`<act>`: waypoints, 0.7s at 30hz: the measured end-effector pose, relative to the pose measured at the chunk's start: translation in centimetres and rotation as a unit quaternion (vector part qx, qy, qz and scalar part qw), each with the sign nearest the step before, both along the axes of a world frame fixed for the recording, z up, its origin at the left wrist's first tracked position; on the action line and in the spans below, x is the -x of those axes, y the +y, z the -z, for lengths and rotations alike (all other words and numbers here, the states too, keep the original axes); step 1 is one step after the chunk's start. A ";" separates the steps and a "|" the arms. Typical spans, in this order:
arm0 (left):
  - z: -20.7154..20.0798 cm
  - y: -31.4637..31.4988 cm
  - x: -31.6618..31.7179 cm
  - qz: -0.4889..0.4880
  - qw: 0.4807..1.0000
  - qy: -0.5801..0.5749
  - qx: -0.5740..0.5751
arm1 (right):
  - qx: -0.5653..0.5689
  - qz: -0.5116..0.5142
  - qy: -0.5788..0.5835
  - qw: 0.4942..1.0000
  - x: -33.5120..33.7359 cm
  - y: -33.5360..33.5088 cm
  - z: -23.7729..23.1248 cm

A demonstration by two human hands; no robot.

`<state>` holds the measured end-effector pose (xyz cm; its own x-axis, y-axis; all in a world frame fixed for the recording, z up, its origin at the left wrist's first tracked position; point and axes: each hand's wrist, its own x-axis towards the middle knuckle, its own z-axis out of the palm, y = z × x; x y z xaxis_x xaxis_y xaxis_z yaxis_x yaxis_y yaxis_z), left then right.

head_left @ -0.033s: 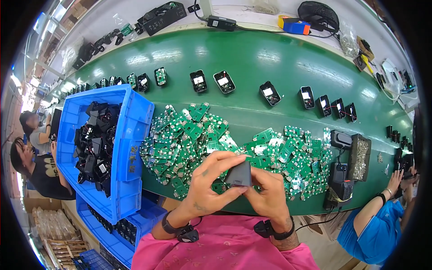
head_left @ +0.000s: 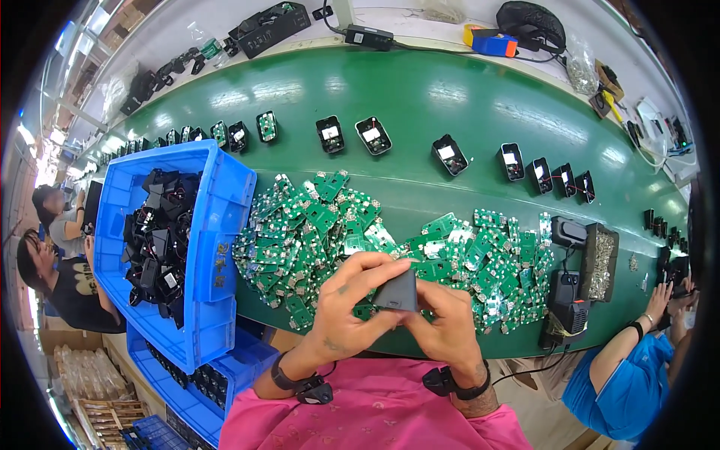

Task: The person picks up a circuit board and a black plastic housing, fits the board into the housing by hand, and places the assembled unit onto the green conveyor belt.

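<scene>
My left hand (head_left: 349, 300) and my right hand (head_left: 444, 315) both grip a small black plastic case (head_left: 397, 292) in front of my chest. Fingers of the left hand wrap over the top, and its thumb presses near the lower edge. From the other side the right hand clasps it, some fingers hidden behind the case. One end, with a small slot, faces me; its inside cannot be seen. Just beyond my hands lies a heap of green circuit boards (head_left: 322, 217), with a second heap of boards (head_left: 487, 262) to the right.
A blue bin (head_left: 199, 277) of black cases stands at left. Open black housings (head_left: 450, 155) line the green table (head_left: 300, 90). At right are a corded black tool (head_left: 568, 300) and a tray of small metal parts (head_left: 609, 292). A person in blue (head_left: 622, 382) works at far right.
The black case has tilted slightly in my hands, so the end with the slot shows more clearly. All else looks the same.
</scene>
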<state>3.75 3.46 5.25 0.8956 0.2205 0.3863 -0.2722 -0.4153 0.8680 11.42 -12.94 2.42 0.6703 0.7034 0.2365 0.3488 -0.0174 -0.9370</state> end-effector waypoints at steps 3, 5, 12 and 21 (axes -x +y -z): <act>0.4 -0.3 -0.3 -0.002 0.998 -0.030 -0.062 | -0.002 0.006 0.044 0.999 0.3 0.1 -0.3; 0.8 -1.0 -0.2 -0.010 0.997 -0.059 -0.042 | -0.007 0.012 0.029 0.999 0.4 0.0 -0.3; 0.7 -1.5 -0.2 -0.033 0.997 -0.062 -0.039 | -0.008 0.061 -0.070 0.996 0.7 0.3 -0.8; 1.2 -0.5 -0.9 -0.054 0.993 0.078 0.075 | 0.017 0.071 0.100 0.992 1.2 1.2 -0.1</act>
<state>4.62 2.98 4.03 0.9103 0.3624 0.2001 -0.0902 -0.2981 0.9503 10.25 -11.76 2.54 0.7943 0.6038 0.0664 0.1473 -0.0855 -0.9854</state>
